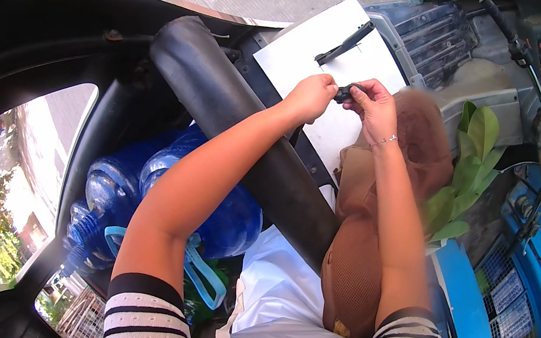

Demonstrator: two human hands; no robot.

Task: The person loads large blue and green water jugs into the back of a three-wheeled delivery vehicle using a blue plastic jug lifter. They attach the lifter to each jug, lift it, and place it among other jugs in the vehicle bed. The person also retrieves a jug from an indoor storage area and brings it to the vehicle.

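Observation:
Above a white sheet or board (297,52), my left hand (312,97) and my right hand (374,111) meet at a small black object (344,94). Its kind is too small to make out. The left fingers pinch its left end, while the right thumb and fingers close on its other side. A slim black rod-like thing (346,43) lies slantwise on the white board, just beyond my hands. Beneath my left forearm runs a long black padded roll (226,93). My right forearm passes over a brown mesh-and-cloth item (357,269).
Several blue plastic water jugs (112,182) with a light blue strap (202,279) are at the left. White cloth or plastic (277,299) lies low in the middle. Green leaves (472,163) stand right of my arm, near a handlebar (513,45) and blue bodywork (467,295).

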